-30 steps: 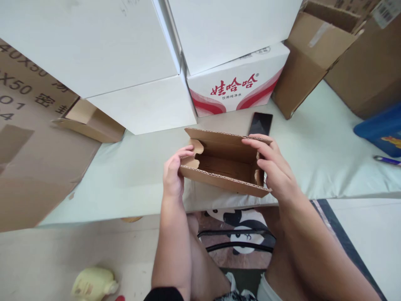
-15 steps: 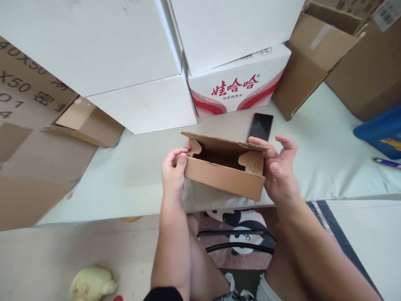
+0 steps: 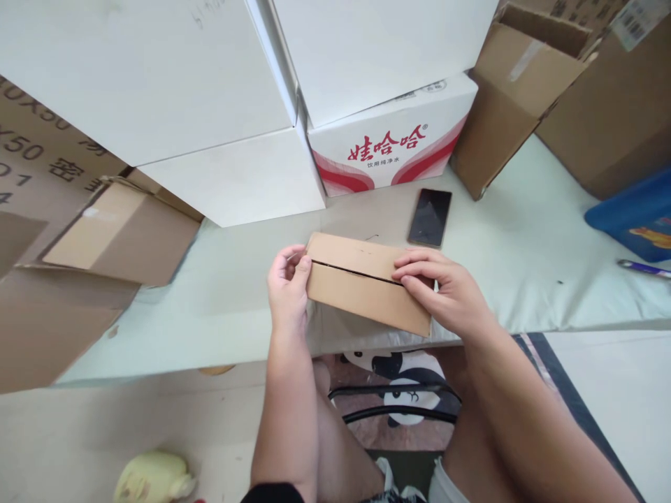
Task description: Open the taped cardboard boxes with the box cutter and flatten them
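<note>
A small brown cardboard box (image 3: 367, 300) is at the front edge of the covered table, its lid flap folded over the top. Between the flap and the front wall runs a thin dark gap. My left hand (image 3: 288, 279) grips the box's left end, thumb on the front and fingers behind. At the right end, my right hand (image 3: 445, 286) has its fingers on the flap and its thumb at the front wall's upper edge. The inside of the box is hidden. A dark phone (image 3: 430, 218) lies just behind the box.
White cartons (image 3: 235, 175) and a red-lettered carton (image 3: 393, 150) stand behind. An open brown carton (image 3: 518, 91) is at the back right, near a blue item (image 3: 637, 220) and a pen (image 3: 644, 268). More brown cartons (image 3: 126, 223) sit left. A yellow bottle (image 3: 154, 476) lies on the floor.
The lid flap, raised before, now lies over the box's opening. My right hand has shifted from the box's right side onto the flap and front edge. My left hand keeps its grip.
</note>
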Available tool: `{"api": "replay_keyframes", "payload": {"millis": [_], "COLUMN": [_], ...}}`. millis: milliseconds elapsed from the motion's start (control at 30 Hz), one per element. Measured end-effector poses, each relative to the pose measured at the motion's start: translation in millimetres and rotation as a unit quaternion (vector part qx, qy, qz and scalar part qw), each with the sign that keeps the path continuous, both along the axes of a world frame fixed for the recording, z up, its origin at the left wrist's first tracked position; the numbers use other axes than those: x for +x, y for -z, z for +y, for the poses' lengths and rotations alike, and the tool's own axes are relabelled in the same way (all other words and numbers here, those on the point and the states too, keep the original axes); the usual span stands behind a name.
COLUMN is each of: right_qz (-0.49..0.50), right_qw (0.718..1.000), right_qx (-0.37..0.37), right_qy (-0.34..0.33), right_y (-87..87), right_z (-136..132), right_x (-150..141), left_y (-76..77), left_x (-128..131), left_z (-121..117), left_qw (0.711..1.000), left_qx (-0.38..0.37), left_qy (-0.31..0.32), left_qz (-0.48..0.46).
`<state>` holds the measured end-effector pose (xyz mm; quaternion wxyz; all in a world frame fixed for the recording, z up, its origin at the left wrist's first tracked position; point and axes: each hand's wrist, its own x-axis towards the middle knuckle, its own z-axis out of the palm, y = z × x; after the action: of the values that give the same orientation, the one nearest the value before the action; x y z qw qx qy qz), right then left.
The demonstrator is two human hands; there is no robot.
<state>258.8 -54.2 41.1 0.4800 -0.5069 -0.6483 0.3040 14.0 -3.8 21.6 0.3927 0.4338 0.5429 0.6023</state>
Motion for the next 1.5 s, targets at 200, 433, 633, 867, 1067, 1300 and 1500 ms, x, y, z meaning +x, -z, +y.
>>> {"api": "replay_keyframes", "payload": {"millis": [200, 433, 633, 867, 1067, 1300, 1500], "right_qz": [-0.05, -0.092, -0.21, -0.256, -0.182, -0.122, -0.04], "right_qw": [0.998, 0.992, 0.955, 0.95, 0.961, 0.966, 0.962], "right_qx": [0.01, 0.05, 0.02, 0.026, 0.149, 0.222, 0.267], "right_qy": [-0.021, -0.075, -0.21, -0.175, -0.145, -0.057, 0.04], "right_y": [0.4, 0.1, -11.2, -12.3, -0.9, 9.1, 6.9], "right_z": [-1.6, -5.2, -18.3, -26.3, -20.2, -13.6, -13.5], "right_x": [0.3, 8.6, 19.1, 6.0, 2.5, -2.7, 7.8], "left_y": [-3.6, -6.9, -17.8, -18.7, -13.8, -12.7, -9.2], "left_x": [0.5, -1.6, -0.4, 0.0, -5.2, -3.2, -4.2], "left_z": [0.2, 2.1, 3.0, 4.8, 4.5, 4.8, -3.7], "left_qw": [1.0, 0.999, 0.995, 0.995, 0.996, 0.997, 0.989], "left_qx": [-0.021, -0.045, -0.088, -0.085, -0.063, -0.026, -0.056], "left_qy": [-0.002, 0.009, -0.019, -0.034, -0.008, 0.009, 0.126], "left_qz": [-0.013, -0.023, -0.041, -0.049, -0.064, -0.073, -0.044]}}
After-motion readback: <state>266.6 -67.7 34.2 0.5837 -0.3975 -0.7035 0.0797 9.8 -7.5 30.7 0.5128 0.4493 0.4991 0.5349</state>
